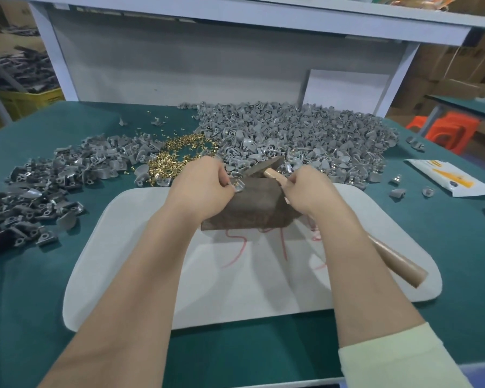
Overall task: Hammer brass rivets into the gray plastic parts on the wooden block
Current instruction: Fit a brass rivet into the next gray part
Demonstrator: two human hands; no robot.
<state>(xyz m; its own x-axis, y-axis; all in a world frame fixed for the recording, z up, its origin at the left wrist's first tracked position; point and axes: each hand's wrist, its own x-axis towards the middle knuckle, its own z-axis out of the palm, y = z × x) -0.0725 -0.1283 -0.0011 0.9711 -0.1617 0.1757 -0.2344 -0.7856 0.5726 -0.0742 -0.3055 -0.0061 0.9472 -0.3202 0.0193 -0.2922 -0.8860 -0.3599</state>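
A dark wooden block (pixel 249 211) stands on a white mat (pixel 140 247) in the middle of the green table. My left hand (pixel 199 189) pinches a gray plastic part (pixel 239 188) on the block's top left corner. My right hand (pixel 308 191) grips the wooden handle of a hammer (pixel 266 167), whose dark head hangs just above and right of that part. The handle's end sticks out under my right forearm. Loose brass rivets (pixel 179 155) lie in a heap behind my left hand.
A big heap of gray plastic parts (pixel 305 135) covers the table's back right. A darker heap of parts (pixel 45 186) lies at the left. A white and orange packet (pixel 448 179) lies at the right edge. A white shelf frame stands behind.
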